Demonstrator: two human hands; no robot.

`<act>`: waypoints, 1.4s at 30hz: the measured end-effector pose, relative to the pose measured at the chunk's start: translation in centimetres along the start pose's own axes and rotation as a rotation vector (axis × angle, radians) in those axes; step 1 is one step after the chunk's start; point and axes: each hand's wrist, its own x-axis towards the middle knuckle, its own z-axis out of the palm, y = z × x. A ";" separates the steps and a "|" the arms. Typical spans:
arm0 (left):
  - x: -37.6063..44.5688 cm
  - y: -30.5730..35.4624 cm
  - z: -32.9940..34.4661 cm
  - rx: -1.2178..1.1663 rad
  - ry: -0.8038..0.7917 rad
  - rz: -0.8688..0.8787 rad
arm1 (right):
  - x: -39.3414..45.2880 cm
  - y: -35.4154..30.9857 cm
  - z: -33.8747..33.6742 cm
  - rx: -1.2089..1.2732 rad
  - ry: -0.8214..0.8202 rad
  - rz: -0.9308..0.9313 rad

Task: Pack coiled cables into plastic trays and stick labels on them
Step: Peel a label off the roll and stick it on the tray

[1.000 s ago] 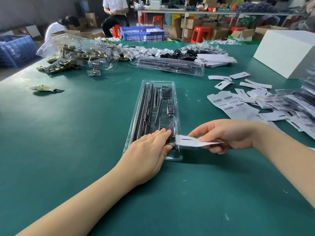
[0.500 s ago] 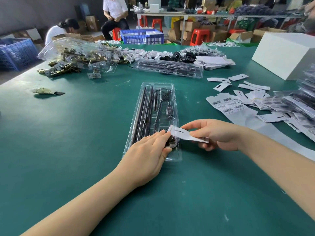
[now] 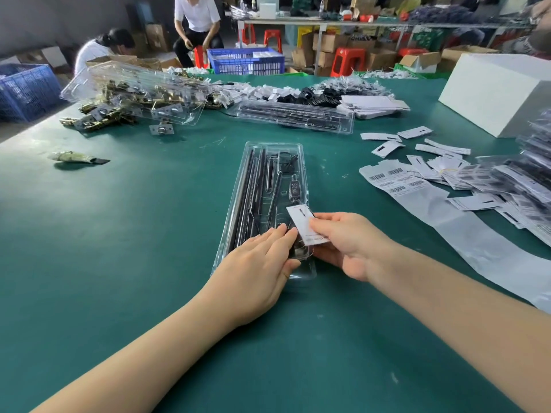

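A long clear plastic tray (image 3: 299, 162) lies lengthwise in the middle of the green table, holding black strips, a cable and a small controller. My left hand (image 3: 256, 272) rests flat on the tray's near end with straight fingers. My right hand (image 3: 348, 242) pinches a white label (image 3: 301, 223) with a slot in it and holds it over the tray's near right part, touching the plastic.
Loose white labels (image 3: 387, 147) and a barcode sticker strip (image 3: 396, 181) lie to the right, beside stacked packed trays (image 3: 524, 177). Another filled tray (image 3: 295, 114), a tray over brass hardware (image 3: 134, 93) and a white box (image 3: 495, 90) stand farther back. People sit beyond the table.
My right hand has brought the label leftward from beside the tray onto its near right part and turned it more upright. My left hand has stayed on the tray.
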 end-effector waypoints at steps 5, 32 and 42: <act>0.1 -0.1 0.1 0.033 0.015 0.027 | -0.8 -1.3 -1.4 0.119 -0.209 0.132; 0.0 -0.1 -0.5 0.024 -0.059 0.055 | -2.0 -0.1 -1.3 -0.145 -0.183 -0.020; -0.2 -0.1 0.7 0.301 0.073 0.208 | -1.2 2.4 -0.9 -1.145 0.262 -0.392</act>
